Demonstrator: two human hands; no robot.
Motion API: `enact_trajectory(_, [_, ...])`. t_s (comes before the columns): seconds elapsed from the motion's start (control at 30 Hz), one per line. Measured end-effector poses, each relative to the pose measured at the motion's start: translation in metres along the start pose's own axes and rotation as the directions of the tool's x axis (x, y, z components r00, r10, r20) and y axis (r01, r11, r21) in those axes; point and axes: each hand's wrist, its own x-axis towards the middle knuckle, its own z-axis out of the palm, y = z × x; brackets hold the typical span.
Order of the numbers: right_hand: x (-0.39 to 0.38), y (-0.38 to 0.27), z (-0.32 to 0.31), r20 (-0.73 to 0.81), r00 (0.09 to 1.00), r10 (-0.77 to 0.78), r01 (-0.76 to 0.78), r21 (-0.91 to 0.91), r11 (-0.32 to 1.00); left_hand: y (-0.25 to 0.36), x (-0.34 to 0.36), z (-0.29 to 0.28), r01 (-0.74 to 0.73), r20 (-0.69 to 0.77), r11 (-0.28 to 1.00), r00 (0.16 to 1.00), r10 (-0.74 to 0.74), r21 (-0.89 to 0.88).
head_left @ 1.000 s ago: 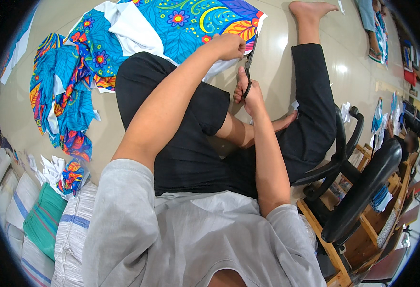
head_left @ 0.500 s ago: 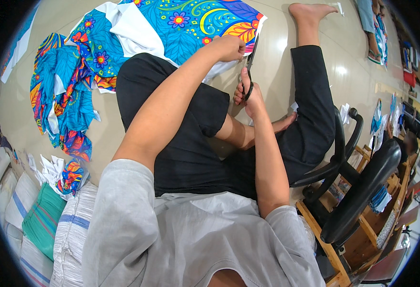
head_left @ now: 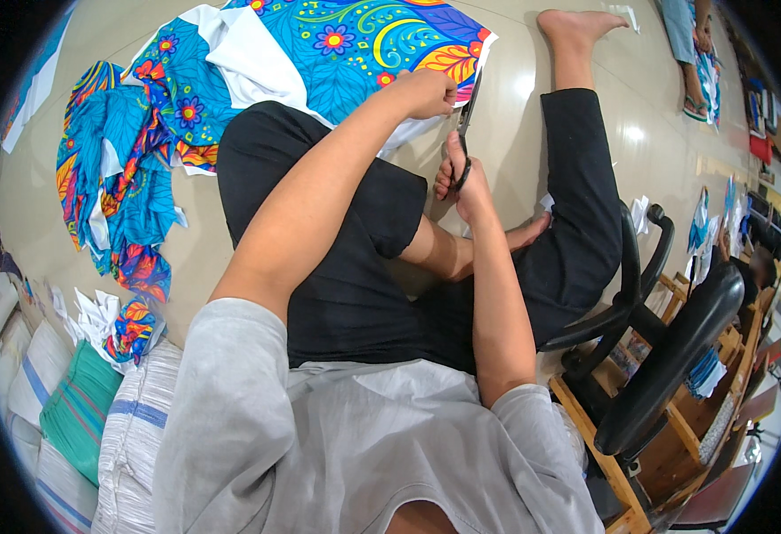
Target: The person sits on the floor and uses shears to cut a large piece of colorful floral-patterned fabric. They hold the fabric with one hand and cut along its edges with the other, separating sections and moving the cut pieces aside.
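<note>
Edges: printed cloth [head_left: 346,67] lay on the floor [head_left: 517,98] ahead of me, white border facing right.
Room: bare floor stretched from that border to my right trouser leg [head_left: 574,151].
Axis: scissors [head_left: 466,120] ran lengthwise away from me, tips slightly rightward, blades at the border.
Right grip [head_left: 469,189]: I had it wrapped around the scissor handles.
Left grip [head_left: 428,93]: fingers curled tight on the cloth's near right corner.

The top edge cuts off the flowered blue cloth [head_left: 346,76].

Co-worker's hand [head_left: 703,37] now lower, near blue-white cloth [head_left: 712,78]
</note>
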Motion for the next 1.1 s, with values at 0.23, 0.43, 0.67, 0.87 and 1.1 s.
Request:
enact_trajectory(0.23, [0.004,-0.015,-0.001,0.000,0.999,0.044,-0.044,0.019,0.999,-0.001,0.001,0.000,-0.005,0.007,1.000,1.000,0.005,-0.031])
enact_trajectory(0.43, [0.012,-0.014,0.000,0.002,1.000,-0.016,0.016,-0.065,0.998,-0.002,0.002,0.001,-0.014,0.009,0.999,1.000,0.014,-0.038])
enact_trajectory(0.67, [0.013,-0.020,-0.003,0.008,1.000,0.027,-0.027,0.024,0.999,-0.003,0.002,0.000,-0.009,0.015,0.998,1.000,0.010,-0.063])
enact_trajectory(0.87, [0.021,-0.028,-0.004,0.024,1.000,-0.001,0.001,0.003,1.000,-0.002,0.003,-0.002,0.000,0.028,0.998,1.000,0.002,-0.065])
enact_trajectory(1.1, [0.020,-0.029,0.000,-0.001,1.000,-0.026,0.026,-0.075,0.997,-0.006,0.004,0.002,-0.036,-0.010,0.995,0.999,0.035,-0.090])
